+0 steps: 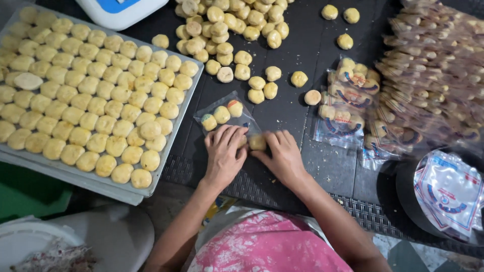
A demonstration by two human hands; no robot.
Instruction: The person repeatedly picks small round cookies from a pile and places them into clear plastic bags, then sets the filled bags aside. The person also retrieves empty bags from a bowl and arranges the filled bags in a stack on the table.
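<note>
Your left hand (224, 153) fingers pinching bag mouth | right hand (282, 153) pinching a round pastry (257, 142) between both hands | clear bag (227, 115) just beyond left fingertips, three pastries inside | step: filling, judged | next: steady opening, slide pastry in

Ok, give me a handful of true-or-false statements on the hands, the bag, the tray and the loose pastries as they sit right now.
1. The clear bag by the hands already has three round pastries inside. True.
2. The left hand and right hand are both at one pastry at the mouth of the bag. True.
3. The metal tray on the left holds only a few pastries. False: it is packed with rows of them.
4. The loose pile of pastries lies on the tray. False: it lies on the dark table, beyond the bag.
5. Filled bags lie to the right of the hands. True.
</note>
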